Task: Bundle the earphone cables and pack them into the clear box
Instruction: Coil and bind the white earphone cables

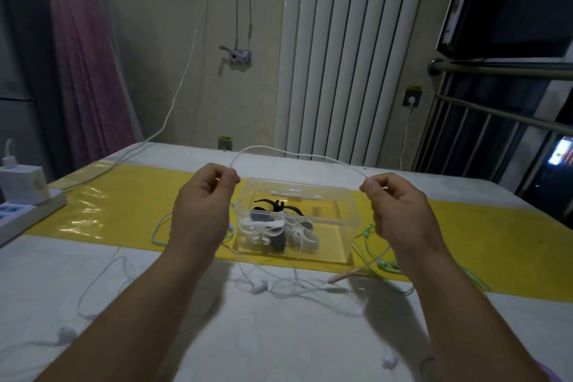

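A white earphone cable [297, 154] arcs in the air between my two raised hands. My left hand [203, 208] pinches one end of the span with thumb and fingertips. My right hand [400, 211] pinches the other end. Below and between them stands the clear box [347, 214] on a yellow strip, holding bundled black and white cables [276, 229]. Loose white earphones [259, 286] lie tangled on the table in front of the box. A mint green cable [384, 265] lies to the right of it, and another green loop [156, 231] shows behind my left wrist.
A white power strip with a charger cube [23, 192] sits at the table's left edge, its cord running up the wall. More white earbuds [65, 335] lie near the front. A radiator [350, 49] and a metal rack [502, 121] stand behind the table.
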Motion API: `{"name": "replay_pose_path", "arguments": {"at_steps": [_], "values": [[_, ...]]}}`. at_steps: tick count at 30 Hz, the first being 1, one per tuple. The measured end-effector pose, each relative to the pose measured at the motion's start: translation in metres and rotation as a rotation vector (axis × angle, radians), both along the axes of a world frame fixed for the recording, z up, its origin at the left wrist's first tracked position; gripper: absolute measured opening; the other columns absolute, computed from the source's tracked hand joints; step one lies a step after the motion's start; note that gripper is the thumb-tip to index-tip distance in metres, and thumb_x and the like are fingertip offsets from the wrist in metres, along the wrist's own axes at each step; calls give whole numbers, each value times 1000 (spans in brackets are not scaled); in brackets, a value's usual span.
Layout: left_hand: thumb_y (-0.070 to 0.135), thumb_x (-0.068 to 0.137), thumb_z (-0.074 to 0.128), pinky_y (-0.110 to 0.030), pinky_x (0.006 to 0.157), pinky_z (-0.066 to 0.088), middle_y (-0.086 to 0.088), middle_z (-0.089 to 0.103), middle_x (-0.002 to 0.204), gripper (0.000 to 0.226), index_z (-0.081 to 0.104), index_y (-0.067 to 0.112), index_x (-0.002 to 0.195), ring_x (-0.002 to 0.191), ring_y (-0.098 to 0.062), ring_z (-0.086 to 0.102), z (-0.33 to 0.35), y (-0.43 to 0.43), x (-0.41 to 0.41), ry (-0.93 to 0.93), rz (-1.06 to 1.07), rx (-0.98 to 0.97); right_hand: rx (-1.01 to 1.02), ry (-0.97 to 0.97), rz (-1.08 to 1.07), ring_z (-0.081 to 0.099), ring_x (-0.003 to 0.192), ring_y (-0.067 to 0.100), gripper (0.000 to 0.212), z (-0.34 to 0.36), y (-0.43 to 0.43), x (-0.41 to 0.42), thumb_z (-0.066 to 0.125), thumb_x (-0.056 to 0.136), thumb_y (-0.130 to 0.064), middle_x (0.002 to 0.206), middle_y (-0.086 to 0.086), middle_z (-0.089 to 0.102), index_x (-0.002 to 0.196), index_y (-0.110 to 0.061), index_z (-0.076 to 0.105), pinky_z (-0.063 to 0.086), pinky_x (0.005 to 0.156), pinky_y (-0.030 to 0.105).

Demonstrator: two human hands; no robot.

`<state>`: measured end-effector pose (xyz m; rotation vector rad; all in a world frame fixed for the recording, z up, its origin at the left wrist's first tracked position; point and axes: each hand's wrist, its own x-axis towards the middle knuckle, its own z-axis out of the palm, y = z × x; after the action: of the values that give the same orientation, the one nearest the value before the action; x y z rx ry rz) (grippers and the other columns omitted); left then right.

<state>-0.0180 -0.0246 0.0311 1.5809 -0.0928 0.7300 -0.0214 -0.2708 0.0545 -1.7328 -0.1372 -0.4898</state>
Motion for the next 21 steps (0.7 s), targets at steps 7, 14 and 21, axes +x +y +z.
{"name": "replay_pose_path", "arguments": {"at_steps": [7,14,21], "values": [[26,91,61,-32,56,32,7,46,51,28,57,17,64,53,-14,41,-8,-1,2,152,7,410,460,-33,-31,23,40,11,22,10,-10,-3,45,99,-17,49,-2,33,77,-14,50,17,42,23],[25,77,56,-30,56,30,9,51,56,22,62,12,60,52,-6,42,2,-6,-5,231,-129,275,266,75,62,15,44,13,30,3,6,-6,41,97,-16,48,-3,25,67,-12,40,14,43,23],[-2,90,56,-22,46,33,-2,56,60,18,69,4,80,45,-11,42,7,-7,-9,286,-313,5,14,87,119,35,43,15,26,-1,17,-9,45,95,-14,50,2,45,73,-10,57,28,42,26]]}}
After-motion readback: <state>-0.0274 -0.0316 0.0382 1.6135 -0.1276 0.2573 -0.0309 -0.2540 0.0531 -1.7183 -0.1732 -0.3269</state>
